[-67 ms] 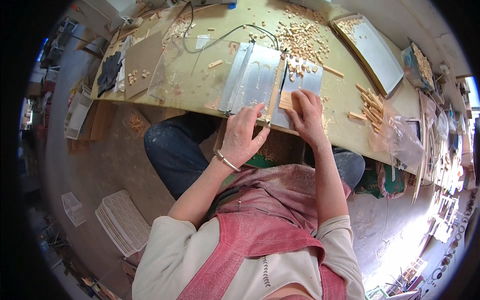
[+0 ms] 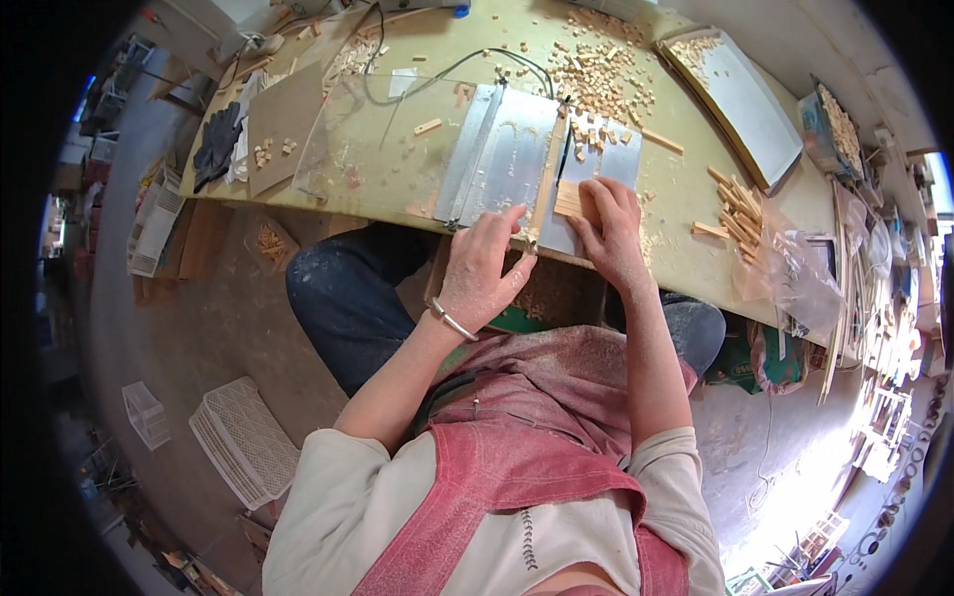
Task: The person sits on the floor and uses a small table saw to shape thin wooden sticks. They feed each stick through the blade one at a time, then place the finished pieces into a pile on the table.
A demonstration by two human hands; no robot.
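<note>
My right hand (image 2: 611, 230) grips a small row of pale wooden strips (image 2: 569, 200), laid flat on the metal plate (image 2: 622, 159) at the bench's front edge. The strips' left ends lie close to a wooden guide bar (image 2: 543, 184); a dark narrow slot (image 2: 563, 149) runs beside it further back. My left hand (image 2: 482, 266) rests by the front end of the wider metal plate (image 2: 512, 139), thumb and fingers apart, holding nothing. Beyond the strips, small cut wooden blocks (image 2: 592, 132) lie on the right plate.
A heap of wooden blocks (image 2: 601, 84) spreads behind the plates. To the right are a bundle of wooden sticks (image 2: 737, 211), a clear plastic bag (image 2: 795, 273) and a shallow tray (image 2: 740, 109). A transparent sheet (image 2: 348, 139), a black cable (image 2: 437, 87) and dark gloves (image 2: 217, 147) lie left.
</note>
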